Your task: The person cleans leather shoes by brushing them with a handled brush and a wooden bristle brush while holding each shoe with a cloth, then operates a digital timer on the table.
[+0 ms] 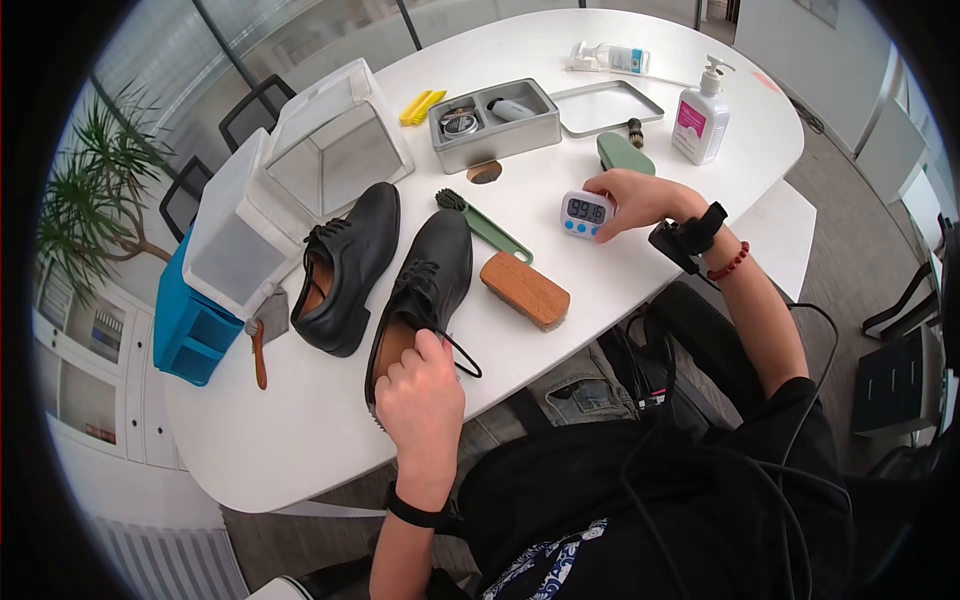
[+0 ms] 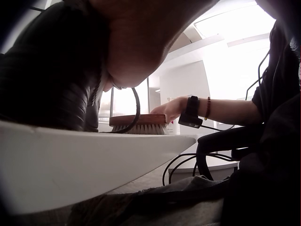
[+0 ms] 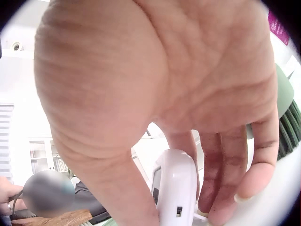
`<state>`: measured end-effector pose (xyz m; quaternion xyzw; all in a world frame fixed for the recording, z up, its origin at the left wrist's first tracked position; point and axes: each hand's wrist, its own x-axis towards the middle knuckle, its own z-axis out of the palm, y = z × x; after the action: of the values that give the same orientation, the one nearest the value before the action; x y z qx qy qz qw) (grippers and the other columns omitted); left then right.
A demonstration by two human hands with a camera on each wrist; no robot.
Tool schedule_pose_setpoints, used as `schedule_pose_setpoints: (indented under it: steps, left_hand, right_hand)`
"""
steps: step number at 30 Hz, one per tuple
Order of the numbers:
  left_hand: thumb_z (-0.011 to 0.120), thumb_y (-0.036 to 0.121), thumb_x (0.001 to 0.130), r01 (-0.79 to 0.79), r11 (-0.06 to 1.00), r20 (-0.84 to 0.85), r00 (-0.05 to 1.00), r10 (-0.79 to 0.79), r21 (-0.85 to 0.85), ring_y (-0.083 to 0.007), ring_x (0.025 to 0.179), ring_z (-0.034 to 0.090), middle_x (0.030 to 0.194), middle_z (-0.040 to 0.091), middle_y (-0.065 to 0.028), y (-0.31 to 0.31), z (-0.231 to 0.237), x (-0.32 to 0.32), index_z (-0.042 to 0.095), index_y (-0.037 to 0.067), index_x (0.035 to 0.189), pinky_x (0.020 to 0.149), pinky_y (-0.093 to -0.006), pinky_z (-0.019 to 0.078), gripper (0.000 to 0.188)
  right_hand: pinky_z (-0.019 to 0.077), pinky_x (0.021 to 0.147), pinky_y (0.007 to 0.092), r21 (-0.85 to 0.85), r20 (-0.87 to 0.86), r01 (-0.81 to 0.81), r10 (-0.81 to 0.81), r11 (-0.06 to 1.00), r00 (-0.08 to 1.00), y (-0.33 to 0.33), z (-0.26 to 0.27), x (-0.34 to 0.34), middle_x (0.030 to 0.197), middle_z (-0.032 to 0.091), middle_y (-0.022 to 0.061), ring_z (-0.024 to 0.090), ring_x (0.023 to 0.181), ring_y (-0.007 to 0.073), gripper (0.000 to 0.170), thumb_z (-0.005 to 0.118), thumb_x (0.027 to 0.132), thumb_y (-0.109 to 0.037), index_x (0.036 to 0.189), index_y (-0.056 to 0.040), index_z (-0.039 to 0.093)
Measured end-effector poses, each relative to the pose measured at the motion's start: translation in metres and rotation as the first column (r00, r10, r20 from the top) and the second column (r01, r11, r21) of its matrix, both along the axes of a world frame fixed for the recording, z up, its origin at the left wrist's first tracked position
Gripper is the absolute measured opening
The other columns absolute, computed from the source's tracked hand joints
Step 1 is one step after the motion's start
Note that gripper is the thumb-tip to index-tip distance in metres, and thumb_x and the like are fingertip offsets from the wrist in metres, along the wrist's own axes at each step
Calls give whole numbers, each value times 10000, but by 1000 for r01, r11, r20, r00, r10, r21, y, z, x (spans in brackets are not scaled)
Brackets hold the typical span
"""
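My left hand [image 1: 418,395] grips the nearer black lace-up shoe [image 1: 438,262] at its heel opening, fingers curled over the collar. A thin black loop [image 1: 462,352] hangs out beside that hand. What the palm covers is hidden. With thumb and fingers, my right hand [image 1: 642,200] pinches a small white digital timer [image 1: 585,214], its display and blue buttons facing up toward me. In the right wrist view the timer [image 3: 176,188] sits between thumb and fingers. Between the hands lies a wooden shoe brush [image 1: 527,288], bristles down. The other black shoe [image 1: 350,270] stands to the left.
A green-handled brush [image 1: 490,230] lies behind the wooden one. Near my right hand are a green brush [image 1: 625,153] and a pump bottle [image 1: 700,115]. A metal tin [image 1: 497,130] and its lid [image 1: 607,106] lie farther back. White clear-panelled boxes [image 1: 335,145] stand left.
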<state>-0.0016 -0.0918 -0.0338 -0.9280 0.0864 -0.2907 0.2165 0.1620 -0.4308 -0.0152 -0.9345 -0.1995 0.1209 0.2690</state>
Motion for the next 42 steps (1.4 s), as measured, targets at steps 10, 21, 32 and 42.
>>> schedule_pose_setpoints:
  steps: [10,21,32,42]
  left_hand:
    - [675,327,944,4,1000,8,1000,-4,-10,-171,566,613,598,522,11,1,-1,0,507,136,802,539,-303,459,291]
    - [675,334,943,-1,1000,-1,1000,1,-2,-169,567,620,599,531,11,0,0,0,510,136,804,537,-301,464,293]
    - [672,339,944,-11,1000,-15,1000,11,-1,-169,569,629,600,542,13,0,1,0,512,137,813,535,-299,467,288]
    - [681,333,939,-6,1000,-12,1000,5,-17,-171,560,624,594,538,9,1,0,1,514,135,807,535,-298,469,290]
  right_hand:
    - [533,746,292,13,-27,4,-4,1000,1000,1,-1,1,895,715,99,664,795,175,438,843,733,-230,1033,45,681]
    - [528,729,283,50,3,24,-24,998,1000,3,0,-1,888,715,102,657,772,168,418,835,766,-247,1030,42,688]
    - [528,635,271,23,-62,77,-76,997,995,6,2,-2,813,711,102,671,660,145,370,805,803,-244,1012,38,690]
    - [535,629,275,90,-126,80,-69,993,990,7,2,-3,779,707,98,678,639,149,326,778,833,-181,1030,52,665]
